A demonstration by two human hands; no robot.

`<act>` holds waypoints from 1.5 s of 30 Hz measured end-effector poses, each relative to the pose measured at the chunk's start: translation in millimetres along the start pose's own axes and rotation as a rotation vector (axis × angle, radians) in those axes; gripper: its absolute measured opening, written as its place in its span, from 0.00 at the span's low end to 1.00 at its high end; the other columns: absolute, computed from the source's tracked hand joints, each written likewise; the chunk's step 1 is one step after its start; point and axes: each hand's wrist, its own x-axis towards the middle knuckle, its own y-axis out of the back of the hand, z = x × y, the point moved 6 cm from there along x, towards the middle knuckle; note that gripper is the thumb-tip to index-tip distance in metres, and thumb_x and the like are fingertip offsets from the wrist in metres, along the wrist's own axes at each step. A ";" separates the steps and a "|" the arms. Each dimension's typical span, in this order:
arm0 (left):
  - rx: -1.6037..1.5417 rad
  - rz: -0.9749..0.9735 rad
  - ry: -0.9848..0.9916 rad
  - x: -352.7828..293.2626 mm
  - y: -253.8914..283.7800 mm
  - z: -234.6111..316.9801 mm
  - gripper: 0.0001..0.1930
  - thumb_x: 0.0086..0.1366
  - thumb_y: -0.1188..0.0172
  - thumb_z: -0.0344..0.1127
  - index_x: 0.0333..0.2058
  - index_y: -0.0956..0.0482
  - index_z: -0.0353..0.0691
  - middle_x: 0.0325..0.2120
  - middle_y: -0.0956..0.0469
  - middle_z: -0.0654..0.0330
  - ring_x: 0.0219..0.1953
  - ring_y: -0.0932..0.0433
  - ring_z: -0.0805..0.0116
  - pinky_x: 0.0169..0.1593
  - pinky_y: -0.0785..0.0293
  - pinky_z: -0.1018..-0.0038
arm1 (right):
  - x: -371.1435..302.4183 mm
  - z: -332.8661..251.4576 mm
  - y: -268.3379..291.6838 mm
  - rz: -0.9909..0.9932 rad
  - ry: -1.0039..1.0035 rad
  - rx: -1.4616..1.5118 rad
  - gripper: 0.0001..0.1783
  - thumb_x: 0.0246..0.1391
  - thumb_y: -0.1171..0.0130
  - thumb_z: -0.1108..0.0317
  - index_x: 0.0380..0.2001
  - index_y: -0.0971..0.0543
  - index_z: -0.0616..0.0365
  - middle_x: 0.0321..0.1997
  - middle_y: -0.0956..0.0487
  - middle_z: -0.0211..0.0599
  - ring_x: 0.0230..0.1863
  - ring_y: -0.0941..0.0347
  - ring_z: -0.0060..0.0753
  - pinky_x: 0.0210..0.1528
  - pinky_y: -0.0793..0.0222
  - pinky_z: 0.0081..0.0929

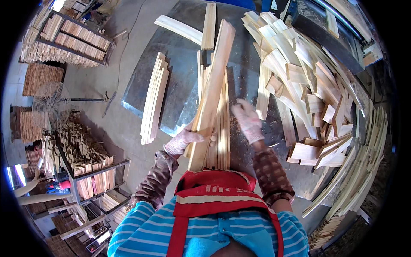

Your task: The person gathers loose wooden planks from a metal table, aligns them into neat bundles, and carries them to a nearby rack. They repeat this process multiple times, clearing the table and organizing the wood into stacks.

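Note:
My left hand [185,139], in a pale work glove, is closed around a long wooden board [213,90]. The board is tilted, its lower end close to my red apron [218,188] and its far end pointing up and to the right. Right of it, my gloved right hand [248,120] hangs over the table, slightly blurred, fingers loosely apart with nothing seen in them. Beneath the held board lies a row of narrow wooden strips [222,128], partly hidden by it. Another stack of strips [155,98] lies to the left, overhanging the table edge.
Two boards [180,29] lie near the far edge of the dark metal table [182,64]. A jumbled heap of boards [299,73] covers its right side, with machinery [329,34] behind. Left on the floor stand a fan [51,105] and racks of stacked wood [77,43].

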 end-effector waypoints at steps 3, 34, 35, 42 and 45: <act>0.215 0.034 -0.075 -5.2 -50.7 27.7 0.47 0.62 0.34 0.26 0.73 0.54 0.42 0.57 0.27 0.53 0.49 0.20 0.65 0.53 0.21 0.71 | -14.1 -71.1 -45.3 -0.180 0.004 -0.065 0.41 0.55 0.35 0.45 0.62 0.32 0.64 0.53 0.21 0.45 0.53 0.23 0.39 0.53 0.25 0.29; 0.435 0.226 -0.376 32.0 -2.2 83.2 0.33 0.70 0.42 0.50 0.64 0.36 0.33 0.47 0.21 0.51 0.49 0.21 0.64 0.51 0.22 0.71 | 28.6 -169.9 17.8 0.195 0.365 0.133 0.17 0.57 0.38 0.61 0.40 0.20 0.67 0.28 0.19 0.40 0.28 0.22 0.35 0.32 0.28 0.34; 0.231 0.180 -0.364 31.9 -27.3 98.2 0.32 0.70 0.42 0.51 0.63 0.36 0.34 0.46 0.21 0.52 0.48 0.21 0.65 0.49 0.21 0.72 | 27.8 -177.6 17.1 0.229 0.370 0.066 0.17 0.57 0.38 0.61 0.40 0.20 0.66 0.29 0.19 0.43 0.28 0.21 0.38 0.33 0.28 0.35; -0.320 0.066 -0.236 57.6 -91.9 117.4 0.22 0.72 0.45 0.52 0.51 0.24 0.39 0.39 0.19 0.56 0.34 0.18 0.67 0.37 0.17 0.69 | 17.8 -204.3 12.3 0.295 0.565 -0.019 0.18 0.61 0.41 0.57 0.44 0.21 0.63 0.35 0.18 0.52 0.39 0.20 0.50 0.42 0.27 0.39; -0.390 0.206 -0.198 67.3 -86.0 128.1 0.21 0.72 0.45 0.53 0.46 0.23 0.39 0.30 0.21 0.60 0.28 0.21 0.68 0.31 0.18 0.72 | 32.0 -155.7 19.4 0.202 0.376 0.054 0.16 0.63 0.42 0.61 0.46 0.21 0.64 0.38 0.17 0.47 0.42 0.20 0.39 0.45 0.25 0.31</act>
